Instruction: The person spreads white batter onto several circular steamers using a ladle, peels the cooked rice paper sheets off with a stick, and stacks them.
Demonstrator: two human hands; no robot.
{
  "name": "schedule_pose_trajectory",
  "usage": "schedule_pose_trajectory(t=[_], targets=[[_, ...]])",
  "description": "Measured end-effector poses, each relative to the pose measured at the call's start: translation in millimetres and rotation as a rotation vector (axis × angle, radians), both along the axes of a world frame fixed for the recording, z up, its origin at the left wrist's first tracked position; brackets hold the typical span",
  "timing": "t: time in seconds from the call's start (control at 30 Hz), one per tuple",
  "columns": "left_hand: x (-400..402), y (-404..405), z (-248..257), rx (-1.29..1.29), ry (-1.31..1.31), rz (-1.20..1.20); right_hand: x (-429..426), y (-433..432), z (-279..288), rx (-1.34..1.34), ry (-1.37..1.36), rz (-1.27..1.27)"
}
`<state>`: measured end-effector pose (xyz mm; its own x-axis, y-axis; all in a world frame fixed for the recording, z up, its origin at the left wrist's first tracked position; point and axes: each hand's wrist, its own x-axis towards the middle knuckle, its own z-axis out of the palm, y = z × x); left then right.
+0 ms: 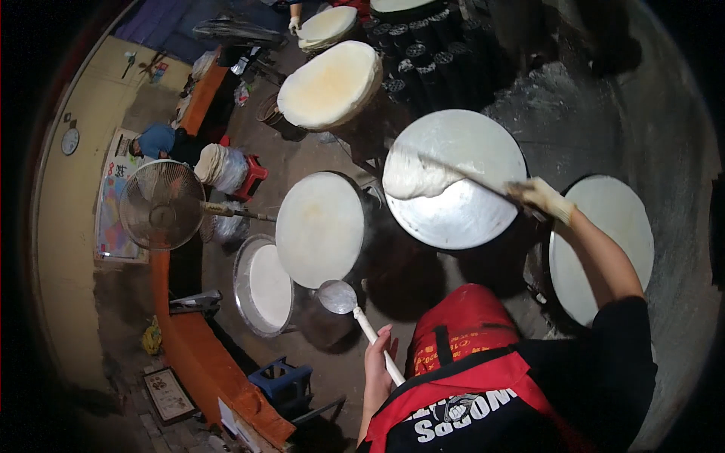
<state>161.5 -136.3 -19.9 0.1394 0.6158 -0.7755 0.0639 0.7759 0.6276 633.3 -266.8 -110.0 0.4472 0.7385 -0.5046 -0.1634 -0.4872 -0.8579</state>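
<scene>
My right hand (pixel 538 199), in a pale work glove, grips a long straight scraper (pixel 473 174) by its near end. The scraper lies across a round metal griddle (pixel 453 221), blurred towards its far end. Against its edge a thick fold of white batter (pixel 422 178) is piled up. A thin pale layer covers the griddle's far part; its near part shows bare metal. Bare, my left hand (pixel 380 359) holds a ladle (pixel 338 296) by its white handle. The ladle's bowl hangs by the near rim of another batter-covered griddle (pixel 320 229), beside a metal basin of white batter (pixel 241 283).
A batter-covered griddle (pixel 612 243) stands at my right, and another with a browning flatbread (pixel 331 88) is farther off. Several black honeycomb briquettes (pixel 422 62) are stacked behind. A standing fan (pixel 162 206), a blue stool (pixel 281 379) and a person (pixel 156 141) are at left.
</scene>
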Motion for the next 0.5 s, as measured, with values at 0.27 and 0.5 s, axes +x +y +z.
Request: schedule_pose_trajectory(t=[0.27,0.5], targets=[[-13,30,-8,0.004,-0.014,-0.155,-79,-72,31,-0.177,0.191,0.088],[8,79,-7,-0.032,-0.106,-0.492,-176,-36,-14,0.077,0.119,-0.753]])
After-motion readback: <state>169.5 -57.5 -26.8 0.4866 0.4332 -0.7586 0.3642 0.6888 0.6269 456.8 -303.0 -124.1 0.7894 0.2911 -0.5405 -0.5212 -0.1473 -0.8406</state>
